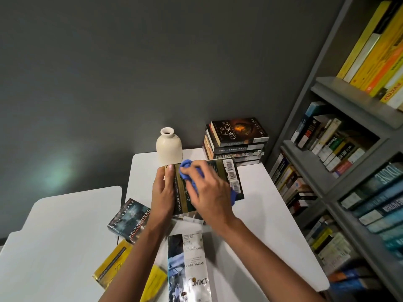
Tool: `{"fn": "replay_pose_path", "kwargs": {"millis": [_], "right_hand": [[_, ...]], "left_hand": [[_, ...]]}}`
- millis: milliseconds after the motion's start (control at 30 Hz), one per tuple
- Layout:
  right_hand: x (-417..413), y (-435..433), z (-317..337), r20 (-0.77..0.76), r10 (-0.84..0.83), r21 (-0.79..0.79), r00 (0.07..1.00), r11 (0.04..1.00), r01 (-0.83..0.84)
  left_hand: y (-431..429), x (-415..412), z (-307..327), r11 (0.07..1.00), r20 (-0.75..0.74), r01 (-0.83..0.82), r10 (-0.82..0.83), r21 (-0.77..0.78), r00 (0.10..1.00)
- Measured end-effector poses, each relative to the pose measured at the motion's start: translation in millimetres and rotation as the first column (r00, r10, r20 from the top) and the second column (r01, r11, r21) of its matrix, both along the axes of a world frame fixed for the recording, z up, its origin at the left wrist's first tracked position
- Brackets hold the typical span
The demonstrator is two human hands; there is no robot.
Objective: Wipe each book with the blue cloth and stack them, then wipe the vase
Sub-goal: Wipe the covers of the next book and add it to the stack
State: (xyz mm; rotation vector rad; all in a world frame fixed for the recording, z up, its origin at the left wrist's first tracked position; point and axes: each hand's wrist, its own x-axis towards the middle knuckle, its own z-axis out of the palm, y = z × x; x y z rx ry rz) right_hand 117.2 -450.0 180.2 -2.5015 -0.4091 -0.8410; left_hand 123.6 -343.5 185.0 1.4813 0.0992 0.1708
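Observation:
My left hand (162, 192) grips the spine edge of a dark green Folger book (226, 175), held a little above the white table (261, 205). Pressed onto that book's cover is the blue cloth (188, 167), bunched under my right hand (209, 190). Just behind the book stands a cream vase (169, 147). A stack of several books (236, 141) sits at the table's far right corner. Three loose books lie near me: a dark one titled Neverwhere (129, 220), a yellow one (113, 264) and a silver one titled Contact (188, 269).
A grey bookshelf (340, 136) packed with books runs along the right side, close to the table's edge. A second white table (58, 236) adjoins on the left. A dark grey wall is behind both.

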Motion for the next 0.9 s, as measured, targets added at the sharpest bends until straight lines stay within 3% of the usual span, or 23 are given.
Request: {"fn": "replay_pose_path", "kwargs": {"millis": [67, 200, 400, 533, 700, 833, 900], "right_hand": [[10, -17, -1, -0.026, -0.037, 0.06, 0.999, 0.997, 0.038], [33, -62, -5, -0.179, -0.305, 0.146, 0.935, 0.932, 0.332], [22, -21, 12, -0.09, 0.027, 0.16, 0.996, 0.987, -0.012], [39, -72, 0, -0.197, -0.067, 0.175, 0.978, 0.979, 0.102], [38, -115, -15, -0.296, -0.2, 0.131, 0.934, 0.96, 0.247], [31, -74, -5, -0.198, -0.119, 0.194, 0.973, 0.968, 0.158], [27, -66, -2, -0.145, 0.009, 0.271, 0.989, 0.962, 0.031]], "left_hand": [[-1, -3, 0, 1.0, 0.015, 0.016, -0.016, 0.016, 1.0], [-3, -5, -2, 0.996, 0.03, 0.053, -0.055, 0.071, 0.998], [-16, 5, -10, 0.971, 0.067, 0.135, -0.151, 0.199, 0.986], [-12, 13, -7, 0.971, 0.081, 0.069, -0.09, 0.231, 0.993], [-16, 26, -8, 0.963, 0.019, 0.143, -0.152, 0.226, 0.988], [-51, 35, -14, 0.896, 0.045, 0.179, -0.215, 0.406, 0.976], [-60, 35, -22, 0.909, 0.05, 0.197, -0.231, 0.368, 0.972]]}}
